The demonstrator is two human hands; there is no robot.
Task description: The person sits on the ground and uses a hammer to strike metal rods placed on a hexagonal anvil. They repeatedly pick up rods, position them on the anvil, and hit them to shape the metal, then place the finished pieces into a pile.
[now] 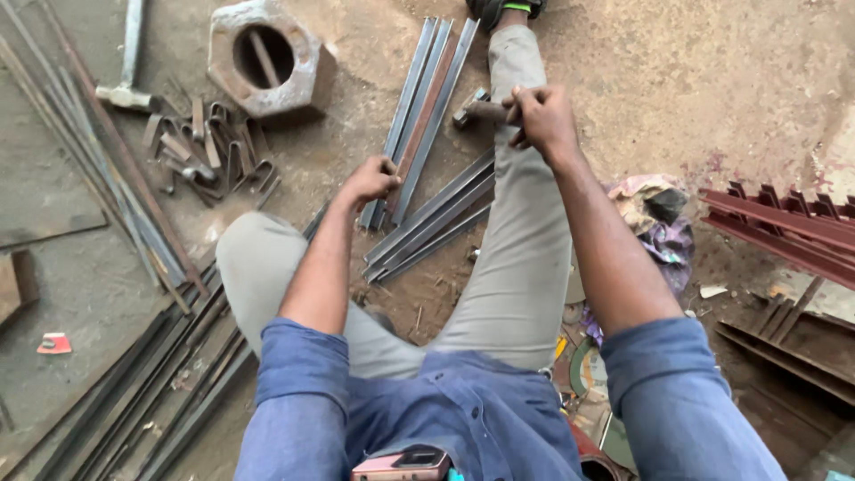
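The left hand [370, 181] grips flat grey steel strips [419, 111]; the right hand [541, 118] clutches a wooden-handled hammer [476, 109].

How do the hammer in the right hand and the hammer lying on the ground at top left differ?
The hammer in the right hand is gripped over the leg; only its head shows. The other hammer lies untouched on the ground, pale handle fully visible. Both have metal heads.

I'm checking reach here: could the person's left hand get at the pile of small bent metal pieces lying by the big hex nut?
Probably yes: the left hand grips the flat bars, and only bare ground lies between it and the bent pieces.
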